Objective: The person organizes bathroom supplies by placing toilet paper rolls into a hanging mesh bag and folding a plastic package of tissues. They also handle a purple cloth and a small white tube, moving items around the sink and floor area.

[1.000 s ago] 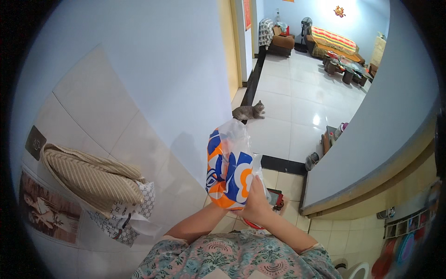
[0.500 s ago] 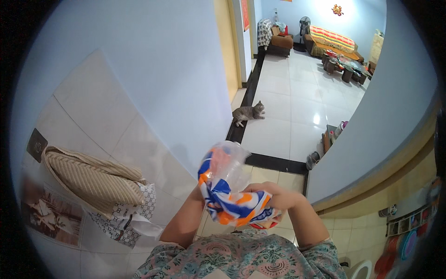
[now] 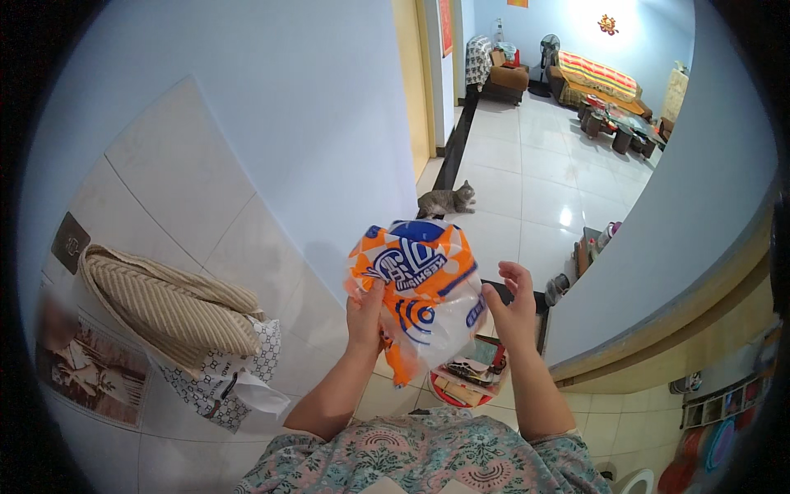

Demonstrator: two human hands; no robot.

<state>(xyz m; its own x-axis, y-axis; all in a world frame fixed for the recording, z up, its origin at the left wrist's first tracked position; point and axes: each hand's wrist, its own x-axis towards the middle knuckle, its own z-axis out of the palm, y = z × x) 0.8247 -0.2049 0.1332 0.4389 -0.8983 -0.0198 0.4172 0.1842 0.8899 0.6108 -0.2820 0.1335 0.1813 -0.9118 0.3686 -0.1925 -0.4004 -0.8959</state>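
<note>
An orange, white and blue printed plastic bag is spread out in front of me, its lower part translucent and its lower left corner hanging down. My left hand grips the bag's left edge, the thumb lying on its front. At the bag's right edge my right hand has its fingers raised and apart. Its thumb is close to the plastic; I cannot tell whether it touches. Below the bag stands a red-rimmed container holding papers and other items, partly hidden by the bag.
A beige striped towel and a patterned tissue pouch hang on the left wall. Ahead, a grey cat lies on the floor. Farther off are a sofa and a low table. A doorframe curves along the right.
The crumpled, bunched bag is now opened out flat, its printed front showing. My right hand has moved off its lower part to the right edge, and the container below has come into view.
</note>
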